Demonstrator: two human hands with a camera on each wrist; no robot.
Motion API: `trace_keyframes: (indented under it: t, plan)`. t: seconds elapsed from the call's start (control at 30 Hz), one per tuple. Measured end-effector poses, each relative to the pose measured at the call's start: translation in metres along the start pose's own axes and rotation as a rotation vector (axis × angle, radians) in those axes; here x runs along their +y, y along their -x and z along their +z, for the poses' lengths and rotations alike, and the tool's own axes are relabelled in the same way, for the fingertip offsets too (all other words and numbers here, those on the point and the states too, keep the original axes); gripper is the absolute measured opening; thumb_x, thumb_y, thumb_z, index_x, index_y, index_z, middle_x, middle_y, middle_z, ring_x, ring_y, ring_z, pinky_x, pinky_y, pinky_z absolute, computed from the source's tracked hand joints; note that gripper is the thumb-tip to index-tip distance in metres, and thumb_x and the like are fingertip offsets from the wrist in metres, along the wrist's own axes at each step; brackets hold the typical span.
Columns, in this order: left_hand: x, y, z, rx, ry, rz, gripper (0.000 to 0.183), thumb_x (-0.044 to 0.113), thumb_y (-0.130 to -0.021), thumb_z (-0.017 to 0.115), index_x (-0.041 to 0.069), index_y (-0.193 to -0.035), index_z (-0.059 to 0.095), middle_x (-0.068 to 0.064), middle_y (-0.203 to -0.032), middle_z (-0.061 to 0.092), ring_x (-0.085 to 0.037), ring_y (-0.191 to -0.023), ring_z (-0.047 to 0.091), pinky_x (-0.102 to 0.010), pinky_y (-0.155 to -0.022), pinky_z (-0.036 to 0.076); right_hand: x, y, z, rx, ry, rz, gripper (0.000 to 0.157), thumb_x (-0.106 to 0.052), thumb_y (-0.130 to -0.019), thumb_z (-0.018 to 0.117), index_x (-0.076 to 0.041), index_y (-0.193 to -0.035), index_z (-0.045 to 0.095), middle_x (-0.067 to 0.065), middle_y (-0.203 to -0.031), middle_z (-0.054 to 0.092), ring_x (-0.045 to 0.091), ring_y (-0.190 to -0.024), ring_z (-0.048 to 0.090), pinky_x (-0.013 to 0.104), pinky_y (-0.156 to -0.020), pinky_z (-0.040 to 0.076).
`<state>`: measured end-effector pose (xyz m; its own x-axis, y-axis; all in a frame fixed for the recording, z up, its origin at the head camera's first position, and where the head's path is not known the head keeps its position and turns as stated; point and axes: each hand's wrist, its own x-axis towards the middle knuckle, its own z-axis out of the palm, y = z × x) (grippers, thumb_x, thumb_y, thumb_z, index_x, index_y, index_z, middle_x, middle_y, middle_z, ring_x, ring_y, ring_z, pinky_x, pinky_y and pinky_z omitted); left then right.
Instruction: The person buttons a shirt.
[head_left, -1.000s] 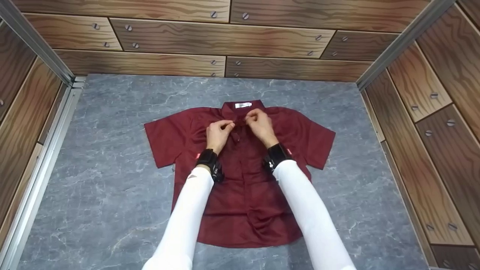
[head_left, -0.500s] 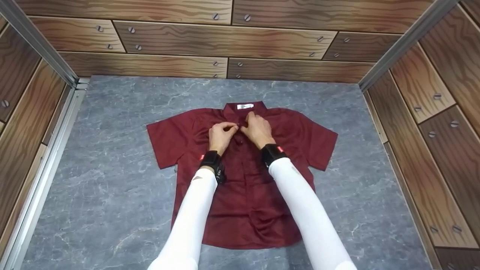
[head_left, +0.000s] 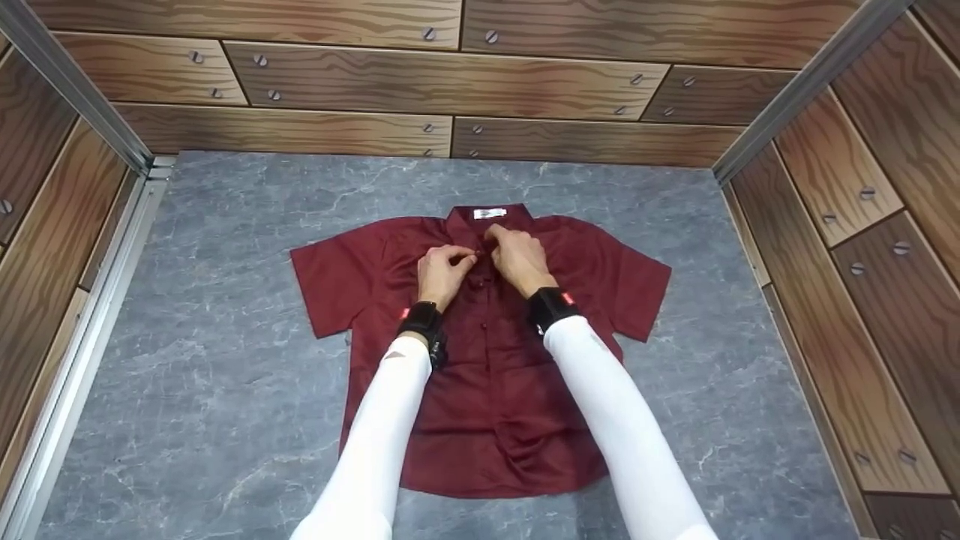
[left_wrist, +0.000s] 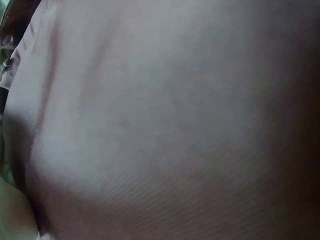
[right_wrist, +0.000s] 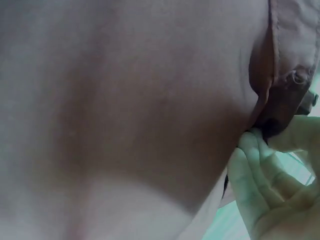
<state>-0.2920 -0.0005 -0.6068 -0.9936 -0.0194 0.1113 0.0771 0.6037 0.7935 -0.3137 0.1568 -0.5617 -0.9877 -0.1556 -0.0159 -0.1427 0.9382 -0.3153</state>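
Note:
A dark red short-sleeved shirt [head_left: 465, 390] lies face up with its collar [head_left: 461, 225] at the far end and a white label [head_left: 490, 214] inside the neck. Just below the collar, my left hand [head_left: 441, 271] pinches the front edge between thumb and forefinger. Close beside it, my right hand [head_left: 520, 256] pinches the same front opening; in the right wrist view its fingertips and thumb grip a dark fold of cloth near a button [right_wrist: 298, 76]. Fabric fills nearly all of the left wrist view, with only a sliver of the hand at the lower left corner.
The shirt is spread on a grey marbled tabletop [head_left: 217, 360]. Wood-patterned panels [head_left: 337, 75] wall it in at the back and sides, with metal rails [head_left: 82, 352] in the corners and along the left. Creases gather at the shirt's lower right.
Both hands stay at the neckline. My right hand has turned and come lower, closer to the left one. The strip of cloth lifted below them has settled flatter.

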Motion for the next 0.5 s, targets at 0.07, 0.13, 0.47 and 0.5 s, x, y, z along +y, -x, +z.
trace_keyframes:
  t: [0.07, 0.13, 0.47, 0.5]
  plan:
    - [0.000, 0.000, 0.000, -0.010, -0.012, -0.001, 0.017, 0.032, -0.086, 0.070, 0.024, -0.099, 0.077, 0.008, -0.105, 0.073, -0.016, -0.105, 0.062, -0.035, -0.096, 0.042, 0.003, 0.001, 0.000, 0.014, -0.041, 0.032, 0.028, -0.012, -0.086, 0.057, -0.021, -0.112, 0.063, 0.011, -0.105, 0.070, 0.036, -0.090, 0.065, 0.049, -0.076, 0.051]
    - [0.001, 0.000, -0.001, -0.017, -0.016, -0.001, 0.017, 0.032, -0.086, 0.070, 0.024, -0.100, 0.077, 0.008, -0.105, 0.073, -0.017, -0.106, 0.061, -0.036, -0.098, 0.040, 0.006, 0.002, 0.000, 0.038, -0.077, 0.055, 0.025, -0.014, -0.083, 0.059, -0.020, -0.108, 0.063, 0.010, -0.101, 0.070, 0.034, -0.088, 0.065, 0.048, -0.076, 0.051]
    - [0.002, 0.001, -0.002, -0.018, -0.019, 0.015, 0.018, 0.032, -0.086, 0.070, 0.024, -0.100, 0.077, 0.007, -0.104, 0.073, -0.018, -0.106, 0.061, -0.038, -0.097, 0.040, 0.018, 0.005, -0.003, 0.067, -0.196, 0.104, 0.015, -0.023, -0.089, 0.061, -0.015, -0.099, 0.070, 0.005, -0.100, 0.071, 0.030, -0.094, 0.065, 0.045, -0.082, 0.050]
    - [0.002, 0.002, -0.002, -0.019, -0.016, 0.018, 0.018, 0.032, -0.086, 0.070, 0.023, -0.100, 0.077, 0.007, -0.105, 0.073, -0.018, -0.106, 0.061, -0.039, -0.097, 0.040, 0.020, 0.005, -0.004, 0.057, -0.228, 0.114, 0.017, -0.020, -0.090, 0.061, -0.015, -0.101, 0.072, 0.006, -0.103, 0.072, 0.029, -0.095, 0.065, 0.044, -0.084, 0.049]
